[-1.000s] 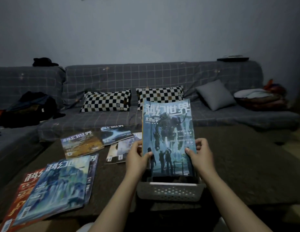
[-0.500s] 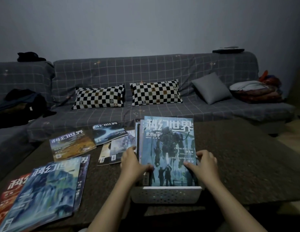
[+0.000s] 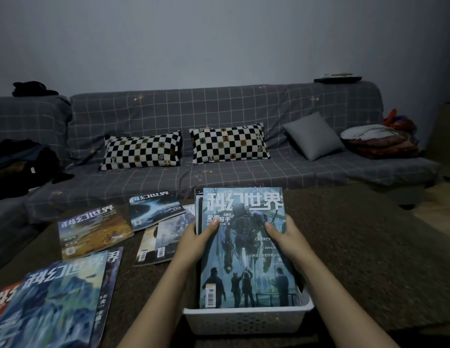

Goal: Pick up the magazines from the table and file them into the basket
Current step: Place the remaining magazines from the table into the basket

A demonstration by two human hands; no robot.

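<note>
- Nearest the camera, white perforated basket (image 3: 246, 320) sits at the table's front edge; blue robot-cover magazine (image 3: 244, 247) stands upright in it, cover facing the camera, more magazines filed behind it (image 3: 198, 212), only their left edges showing
- left hand (image 3: 195, 243) grasps the stack's left edge, thumb on the front cover, fingers hidden behind; right hand (image 3: 285, 238) grasps the right edge the same way, thumb on the cover; both forearms reach in from the bottom of the view
- front left on the table: pale-blue mountain-cover magazine (image 3: 50, 305) lies flat on top of two others; dark one (image 3: 110, 285) pokes out on its right, red one (image 3: 2, 300) on its left
- mid table, left of the basket: two overlapping magazines (image 3: 158, 242) with barcodes toward the camera; orange-yellow magazine (image 3: 93, 231) further left, apart from them
- beyond those: dark-blue magazine (image 3: 153, 209) near the table's far edge
- dark brown table (image 3: 369, 259) runs right of the basket
- behind the table: grey grid-pattern sofa (image 3: 218, 109); two checkered pillows (image 3: 143, 153) side by side on the seat; grey cushion (image 3: 313, 136) to their right; folded bedding (image 3: 379, 140) at the right end; dark clothes (image 3: 23, 164) heaped at the left
- flat dark item (image 3: 338, 79) on the sofa back, too dim to tell what
</note>
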